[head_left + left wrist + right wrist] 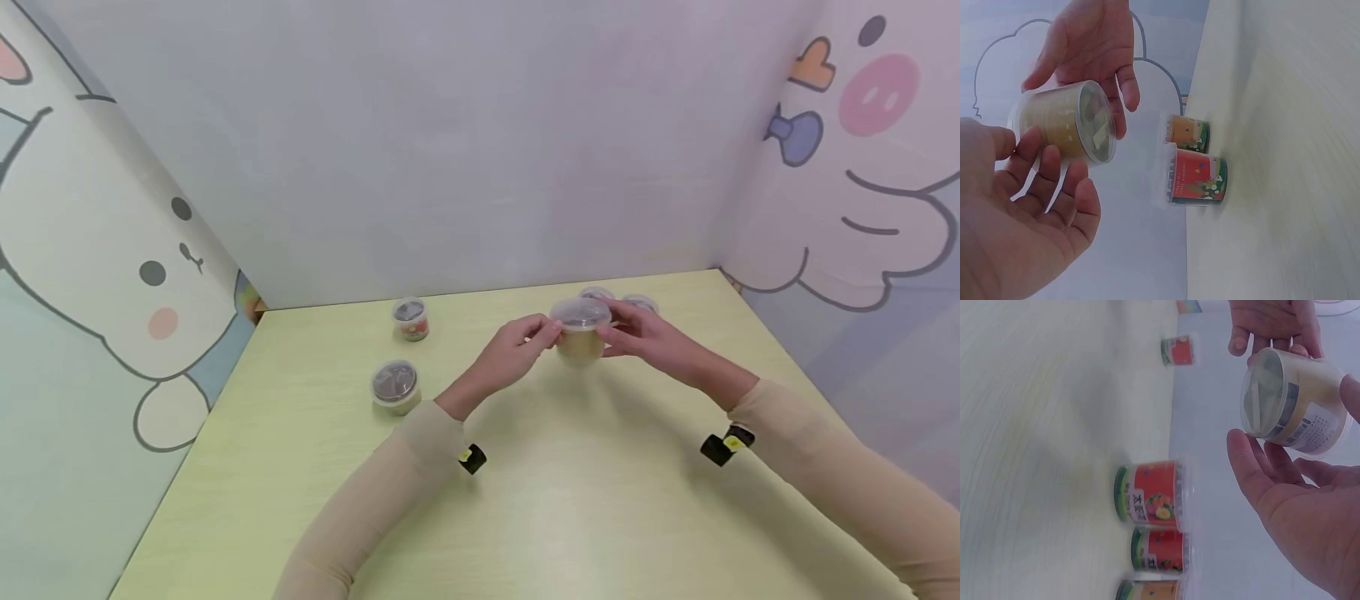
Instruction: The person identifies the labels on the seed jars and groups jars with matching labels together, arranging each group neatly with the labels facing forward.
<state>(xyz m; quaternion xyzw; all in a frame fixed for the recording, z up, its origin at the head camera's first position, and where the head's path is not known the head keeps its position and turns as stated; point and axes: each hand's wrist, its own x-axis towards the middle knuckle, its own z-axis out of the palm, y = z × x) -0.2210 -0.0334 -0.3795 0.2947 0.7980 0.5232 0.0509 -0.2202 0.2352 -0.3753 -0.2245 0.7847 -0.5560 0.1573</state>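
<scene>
Between both hands, raised above the table, is a round clear plastic tub (580,345) with a tan label and a transparent lid. My left hand (516,354) holds its left side, thumb near the lid's rim and fingers bent along the wall. From the other side my right hand (651,340) grips it, the thumb close under the lid. The left wrist view shows the tub (1057,119) lying sideways in the picture, its see-through base toward the table. A printed white sticker with a barcode shows on the tub (1319,422) in the right wrist view.
A lidded tub (395,387) stands left of my left forearm, with a smaller red-labelled tub (412,321) behind it. Two more lids (597,293) show just beyond my right hand. The pale yellow table (525,517) backs onto a grey wall (450,167), with cartoon-printed panels either side.
</scene>
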